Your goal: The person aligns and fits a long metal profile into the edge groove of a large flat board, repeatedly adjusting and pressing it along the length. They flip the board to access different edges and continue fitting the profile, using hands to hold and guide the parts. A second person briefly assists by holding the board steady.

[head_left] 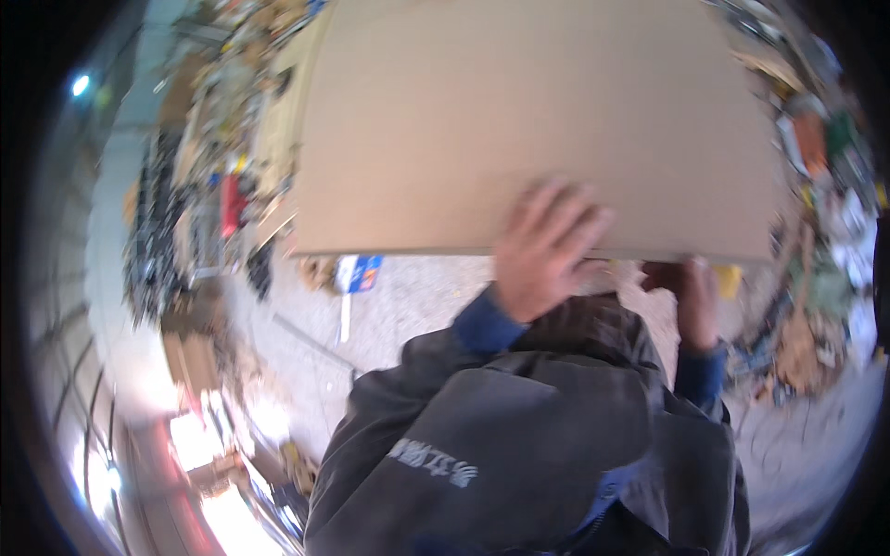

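Observation:
A large brown cardboard panel or box top (528,111) stretches out in front of me. Its straight near edge runs across below my hands. My left hand (542,250) lies on the cardboard just over that edge, fingers stretched out and slightly blurred. At the right part of the same edge is my right hand (697,301), its upper part at or under the cardboard. Its fingers are mostly hidden and dark, so their grip does not show. Whether the cardboard is a flat sheet or a box cannot be seen.
Heaps of mixed scrap (811,315) lie along the right side. More clutter, with a red object (232,206) and a stack of dark pieces (153,232), is on the left. A blue-and-white package (359,274) rests on the grey floor (408,301) beyond the near edge.

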The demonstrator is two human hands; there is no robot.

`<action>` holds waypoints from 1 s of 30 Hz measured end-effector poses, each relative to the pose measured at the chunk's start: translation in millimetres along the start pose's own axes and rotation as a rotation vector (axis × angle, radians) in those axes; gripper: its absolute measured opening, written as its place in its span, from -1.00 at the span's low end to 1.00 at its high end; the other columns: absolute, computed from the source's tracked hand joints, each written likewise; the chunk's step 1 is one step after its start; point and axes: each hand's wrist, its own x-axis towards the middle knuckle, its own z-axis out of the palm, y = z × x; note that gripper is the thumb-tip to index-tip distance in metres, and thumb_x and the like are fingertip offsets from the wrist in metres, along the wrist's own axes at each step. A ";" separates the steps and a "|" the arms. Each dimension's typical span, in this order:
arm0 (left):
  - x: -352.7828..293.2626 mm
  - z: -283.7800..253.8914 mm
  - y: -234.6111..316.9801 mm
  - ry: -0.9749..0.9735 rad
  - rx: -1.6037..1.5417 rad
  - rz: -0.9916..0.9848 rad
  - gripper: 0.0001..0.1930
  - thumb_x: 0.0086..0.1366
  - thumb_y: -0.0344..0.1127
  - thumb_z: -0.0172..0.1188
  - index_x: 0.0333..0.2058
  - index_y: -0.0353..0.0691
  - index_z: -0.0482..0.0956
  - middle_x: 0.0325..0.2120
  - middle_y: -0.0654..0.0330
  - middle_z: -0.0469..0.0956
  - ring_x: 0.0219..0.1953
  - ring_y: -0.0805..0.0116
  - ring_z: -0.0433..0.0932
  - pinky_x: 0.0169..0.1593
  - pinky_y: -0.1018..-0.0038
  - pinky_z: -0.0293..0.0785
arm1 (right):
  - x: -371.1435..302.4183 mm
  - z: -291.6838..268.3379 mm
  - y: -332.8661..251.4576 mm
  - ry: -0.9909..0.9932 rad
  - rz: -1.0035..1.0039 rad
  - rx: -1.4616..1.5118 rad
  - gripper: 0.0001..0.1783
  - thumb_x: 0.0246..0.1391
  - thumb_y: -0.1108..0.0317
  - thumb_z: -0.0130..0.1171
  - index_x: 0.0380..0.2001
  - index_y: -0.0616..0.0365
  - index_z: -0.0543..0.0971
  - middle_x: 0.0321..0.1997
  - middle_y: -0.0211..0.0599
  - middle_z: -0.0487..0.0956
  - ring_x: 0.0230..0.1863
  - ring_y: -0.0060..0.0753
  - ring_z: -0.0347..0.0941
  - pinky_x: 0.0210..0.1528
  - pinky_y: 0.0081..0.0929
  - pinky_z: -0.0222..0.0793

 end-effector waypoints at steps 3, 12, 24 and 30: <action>-0.3 -3.0 -6.3 0.055 -0.044 0.005 -0.28 -0.12 -0.05 0.45 0.11 0.00 0.53 0.17 0.15 0.41 0.29 0.00 0.26 0.32 0.02 0.19 | -2.3 17.1 -0.8 0.065 -0.048 0.138 -0.38 0.43 -0.02 -0.24 -0.15 0.43 0.53 -0.31 0.00 0.65 -0.40 -0.28 0.58 -0.24 -0.37 0.52; -10.1 7.4 -7.7 0.202 -0.074 0.054 -0.51 0.08 -0.08 0.35 -0.01 -0.11 0.57 0.08 0.07 0.46 0.24 -0.03 0.30 0.32 0.01 0.20 | -0.3 52.4 51.3 0.049 -0.002 0.111 -0.52 0.44 0.07 -0.22 0.07 0.30 0.39 -0.16 -0.07 0.56 -0.25 -0.29 0.52 -0.17 -0.34 0.48; -137.1 -95.6 -140.7 0.124 -1.090 -0.151 -0.81 0.32 -0.25 0.26 -0.22 -0.25 0.64 -0.35 0.08 0.66 -0.32 0.18 0.64 -0.21 0.33 0.54 | 10.0 96.5 47.8 0.295 -0.148 0.106 -0.37 0.35 -0.21 -0.16 0.00 0.17 0.50 -0.43 -0.21 0.62 -0.43 -0.34 0.53 -0.35 -0.42 0.42; -235.9 -133.6 -232.0 0.026 -1.391 -0.842 -0.70 0.43 -0.22 0.12 -0.22 -0.42 0.58 -0.38 0.12 0.64 -0.36 0.42 0.63 -0.21 0.51 0.56 | 7.2 94.9 52.8 0.551 -0.197 0.130 -0.34 0.34 -0.26 -0.21 0.05 0.12 0.47 -0.33 -0.23 0.60 -0.39 -0.34 0.46 -0.35 -0.48 0.32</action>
